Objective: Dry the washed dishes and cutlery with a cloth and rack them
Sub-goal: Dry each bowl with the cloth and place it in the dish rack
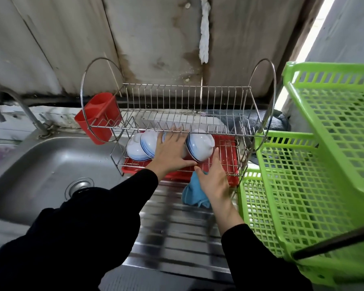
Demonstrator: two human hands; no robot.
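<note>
A two-tier wire dish rack [177,106] stands on the steel drainboard over a red drip tray [227,164]. Several white bowls with blue rims lie on their sides in its lower tier, one at the right [201,145] and others at the left [139,148]. My left hand [170,152] reaches into the lower tier with fingers spread flat over a middle bowl, which it mostly hides. My right hand [214,179] is at the rack's front edge, fingers straight, next to the right bowl. A blue cloth [193,192] hangs under its palm; how it is held is hidden.
A red cutlery holder [97,116] hangs on the rack's left end. The sink basin [40,164] and tap [0,101] lie to the left. Green plastic lattice shelves [303,185] crowd the right side. A dark towel [277,122] lies behind the rack.
</note>
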